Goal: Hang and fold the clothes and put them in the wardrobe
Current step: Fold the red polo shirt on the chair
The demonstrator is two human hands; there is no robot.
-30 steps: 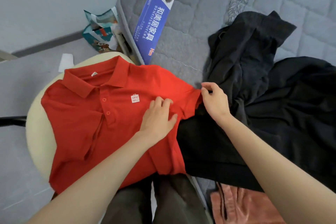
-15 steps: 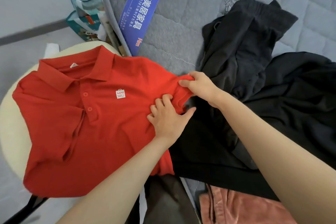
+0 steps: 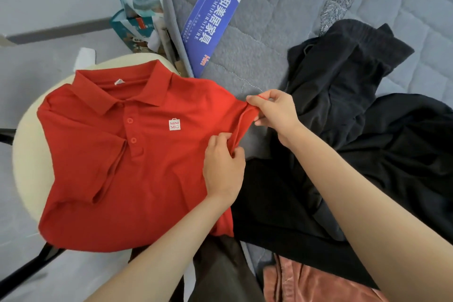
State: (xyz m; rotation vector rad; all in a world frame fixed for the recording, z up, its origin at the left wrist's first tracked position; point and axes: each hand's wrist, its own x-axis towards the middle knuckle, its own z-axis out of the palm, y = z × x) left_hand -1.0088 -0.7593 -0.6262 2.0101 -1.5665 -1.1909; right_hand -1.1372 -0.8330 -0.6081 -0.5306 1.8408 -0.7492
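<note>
left grip [image 3: 224, 167]: clamped, pinched the red polo shirt [image 3: 147, 179] at the sleeve's lower hem
right grip [image 3: 274, 113]: clamped on that sleeve's upper corner
shirt: lay front-up on the cream stool [image 3: 25, 154]

Grey quilted mattress [image 3: 282, 32] with a blue furniture-brand label [image 3: 213, 14] across its corner. A teal printed bag [image 3: 132, 19] sits wedged beside it on the floor, and a cream round stool seat [image 3: 27, 154] is just left of that.

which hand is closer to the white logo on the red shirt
Left. The left hand grips the red shirt below-right of the logo; the right hand pinches the sleeve farther right.
</note>
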